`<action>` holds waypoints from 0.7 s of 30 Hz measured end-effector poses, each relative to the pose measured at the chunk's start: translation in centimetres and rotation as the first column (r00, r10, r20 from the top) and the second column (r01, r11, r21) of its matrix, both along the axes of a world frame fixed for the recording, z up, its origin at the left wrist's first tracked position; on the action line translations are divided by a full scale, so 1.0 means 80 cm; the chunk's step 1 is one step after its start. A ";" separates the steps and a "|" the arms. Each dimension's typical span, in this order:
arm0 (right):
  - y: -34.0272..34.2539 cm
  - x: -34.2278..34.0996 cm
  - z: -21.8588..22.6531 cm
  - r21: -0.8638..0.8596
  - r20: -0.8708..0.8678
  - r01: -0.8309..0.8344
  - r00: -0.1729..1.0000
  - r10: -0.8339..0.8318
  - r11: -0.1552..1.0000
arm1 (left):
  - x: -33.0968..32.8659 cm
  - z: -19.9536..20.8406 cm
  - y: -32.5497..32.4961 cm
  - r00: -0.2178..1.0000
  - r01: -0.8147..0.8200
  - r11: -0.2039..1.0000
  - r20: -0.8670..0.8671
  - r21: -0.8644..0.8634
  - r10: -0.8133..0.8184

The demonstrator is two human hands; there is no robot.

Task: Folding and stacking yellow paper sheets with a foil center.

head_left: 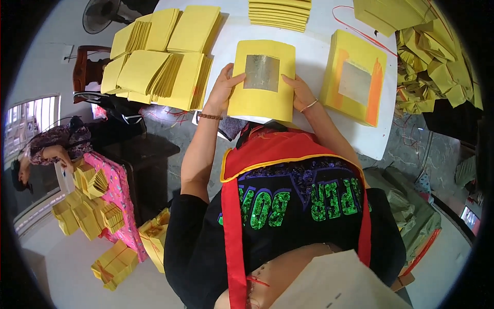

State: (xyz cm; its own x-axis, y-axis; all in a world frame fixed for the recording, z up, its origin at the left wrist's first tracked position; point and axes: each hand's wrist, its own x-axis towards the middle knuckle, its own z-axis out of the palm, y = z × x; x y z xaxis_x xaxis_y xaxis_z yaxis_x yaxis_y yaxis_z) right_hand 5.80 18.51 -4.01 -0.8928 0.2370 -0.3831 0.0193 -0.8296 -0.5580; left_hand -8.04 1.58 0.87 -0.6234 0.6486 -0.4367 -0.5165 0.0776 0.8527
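Observation:
A sheaf of yellow joss paper (262,107) with a silver foil patch in its middle is held between my hands, over the near edge of the white table. My left hand (222,88) grips the left edge, thumb on the top face and fingers mostly hidden behind. On the opposite edge, my right hand (301,93) holds it in the same way. To the right lies a thick stack of yellow paper (355,77) with a foil patch and orange stripes. Folded yellow paper bundles (154,72) sit in rows on the left.
Another yellow stack (279,14) lies at the table's far edge, near a red string (355,31). Loose yellow papers (432,62) pile up at the far right. Left, a person (62,141) is beside a pink-covered table (116,193) with yellow bundles. A fan (100,14) stands far left.

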 end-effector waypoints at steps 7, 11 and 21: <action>-0.016 -0.003 -0.021 0.784 -0.055 0.181 0.973 -0.223 0.594 | 0.004 -0.039 -0.016 0.913 0.045 0.999 -0.407 0.018 -0.034; 0.006 0.005 -0.018 0.636 0.156 -0.144 0.986 0.057 0.758 | -0.006 -0.009 -0.040 0.966 0.257 0.961 -0.051 0.106 -0.253; -0.003 0.011 0.010 0.459 0.186 -0.159 0.979 0.081 0.874 | -0.007 -0.004 -0.063 0.978 0.092 0.909 0.137 0.406 -0.160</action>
State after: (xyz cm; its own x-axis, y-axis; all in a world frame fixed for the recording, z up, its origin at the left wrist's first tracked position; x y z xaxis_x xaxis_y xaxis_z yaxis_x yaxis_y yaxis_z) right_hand 6.68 18.23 -3.18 -0.8640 0.3184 -0.3901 0.2210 -0.4563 -0.8619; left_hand -8.62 -3.44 0.55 -0.4672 0.8571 -0.2170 -0.6593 -0.1742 0.7314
